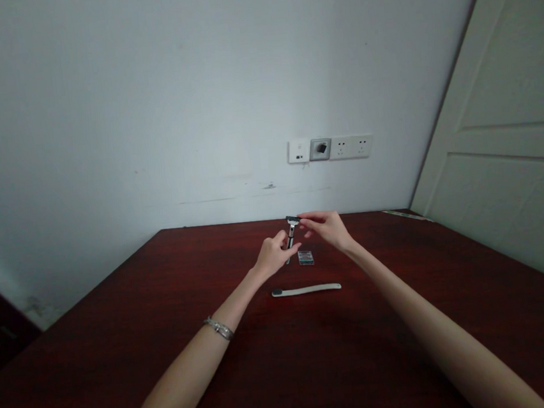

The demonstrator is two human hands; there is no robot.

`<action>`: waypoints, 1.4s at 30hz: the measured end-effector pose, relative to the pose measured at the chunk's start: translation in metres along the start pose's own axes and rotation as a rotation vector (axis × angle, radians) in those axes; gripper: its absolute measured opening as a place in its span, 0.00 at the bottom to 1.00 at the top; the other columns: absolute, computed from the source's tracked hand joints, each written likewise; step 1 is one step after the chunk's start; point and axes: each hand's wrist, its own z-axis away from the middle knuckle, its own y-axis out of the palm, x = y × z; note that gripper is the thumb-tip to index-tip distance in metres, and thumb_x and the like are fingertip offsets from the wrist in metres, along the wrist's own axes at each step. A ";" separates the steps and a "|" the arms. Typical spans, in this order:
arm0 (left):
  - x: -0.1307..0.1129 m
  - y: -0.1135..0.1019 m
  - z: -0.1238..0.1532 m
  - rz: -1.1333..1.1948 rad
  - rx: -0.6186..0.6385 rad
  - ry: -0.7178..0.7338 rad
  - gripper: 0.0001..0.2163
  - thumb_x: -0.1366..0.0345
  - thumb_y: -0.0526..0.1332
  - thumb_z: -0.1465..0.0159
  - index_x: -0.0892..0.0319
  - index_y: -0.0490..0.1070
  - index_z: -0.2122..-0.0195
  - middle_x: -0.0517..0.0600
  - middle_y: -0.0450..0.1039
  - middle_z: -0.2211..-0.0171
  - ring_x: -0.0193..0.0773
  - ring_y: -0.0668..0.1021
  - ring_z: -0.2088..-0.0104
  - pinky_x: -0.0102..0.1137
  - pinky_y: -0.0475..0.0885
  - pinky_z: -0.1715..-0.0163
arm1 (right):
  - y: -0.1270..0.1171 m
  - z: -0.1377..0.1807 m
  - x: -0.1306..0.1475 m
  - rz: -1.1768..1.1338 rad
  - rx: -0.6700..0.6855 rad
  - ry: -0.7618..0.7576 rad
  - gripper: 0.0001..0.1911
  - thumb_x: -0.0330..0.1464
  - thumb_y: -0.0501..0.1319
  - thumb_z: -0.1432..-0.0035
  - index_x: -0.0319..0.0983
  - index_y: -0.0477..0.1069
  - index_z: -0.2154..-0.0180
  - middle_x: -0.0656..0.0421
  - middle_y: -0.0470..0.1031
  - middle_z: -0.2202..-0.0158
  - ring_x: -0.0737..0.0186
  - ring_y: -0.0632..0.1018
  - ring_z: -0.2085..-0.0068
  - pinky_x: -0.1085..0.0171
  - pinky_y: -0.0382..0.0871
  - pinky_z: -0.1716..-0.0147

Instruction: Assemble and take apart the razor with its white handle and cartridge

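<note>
A razor (291, 228) stands nearly upright above the table, its dark head at the top and its silver handle below. Around the handle, the fingers of my left hand (273, 254) are closed. My right hand (328, 229) pinches the right end of the razor's head between thumb and fingertips. Just below the hands, a small clear plastic case (305, 258) lies on the table; its contents are too small to make out. Nearer to me rests a long white handle-like strip (309, 289) with a dark grey left end, touched by neither hand.
The dark red wooden table (288, 369) reaches back to a white wall (194, 96). Sockets (350, 147) are set in the wall beyond my right hand. A pale panelled door (509, 117) stands at the right, and a thin strip (405, 215) lies at the table's far right edge.
</note>
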 end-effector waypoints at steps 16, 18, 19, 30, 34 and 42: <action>-0.009 0.007 0.005 0.071 -0.126 0.002 0.16 0.56 0.60 0.44 0.59 0.55 0.78 0.38 0.54 0.86 0.25 0.58 0.85 0.23 0.52 0.82 | 0.002 0.002 0.004 -0.049 0.049 -0.007 0.19 0.39 0.66 0.56 0.33 0.76 0.63 0.55 0.78 0.73 0.67 0.74 0.81 0.66 0.72 0.80; -0.008 0.007 0.005 0.077 -0.130 0.004 0.16 0.56 0.60 0.44 0.58 0.55 0.78 0.38 0.54 0.86 0.25 0.58 0.85 0.23 0.52 0.81 | 0.001 0.002 0.004 -0.045 0.049 -0.015 0.20 0.40 0.66 0.56 0.33 0.76 0.62 0.55 0.78 0.73 0.67 0.74 0.81 0.66 0.72 0.80; -0.006 0.008 0.005 0.077 -0.133 0.004 0.16 0.56 0.60 0.44 0.58 0.55 0.78 0.38 0.54 0.86 0.25 0.58 0.85 0.24 0.52 0.81 | 0.001 0.002 0.004 -0.043 0.049 -0.022 0.21 0.40 0.66 0.56 0.33 0.76 0.62 0.55 0.78 0.73 0.67 0.74 0.81 0.66 0.71 0.81; -0.002 0.009 0.006 0.092 -0.133 0.017 0.16 0.55 0.59 0.43 0.59 0.56 0.78 0.38 0.55 0.86 0.25 0.58 0.84 0.23 0.52 0.81 | 0.001 0.002 0.005 0.020 0.057 -0.059 0.19 0.40 0.65 0.54 0.34 0.76 0.62 0.54 0.78 0.72 0.66 0.75 0.81 0.66 0.71 0.80; -0.004 0.008 0.006 0.104 -0.126 0.009 0.15 0.56 0.59 0.43 0.58 0.56 0.78 0.39 0.55 0.86 0.25 0.59 0.84 0.23 0.52 0.82 | 0.002 0.003 0.008 0.030 0.058 -0.065 0.19 0.40 0.64 0.54 0.34 0.76 0.62 0.55 0.78 0.72 0.66 0.75 0.81 0.66 0.71 0.79; -0.004 0.009 0.006 0.136 -0.128 -0.004 0.16 0.56 0.59 0.43 0.58 0.55 0.78 0.39 0.56 0.86 0.25 0.59 0.85 0.23 0.53 0.83 | 0.003 0.005 0.013 0.061 0.071 -0.104 0.18 0.40 0.64 0.54 0.34 0.76 0.64 0.55 0.78 0.73 0.66 0.75 0.80 0.65 0.71 0.79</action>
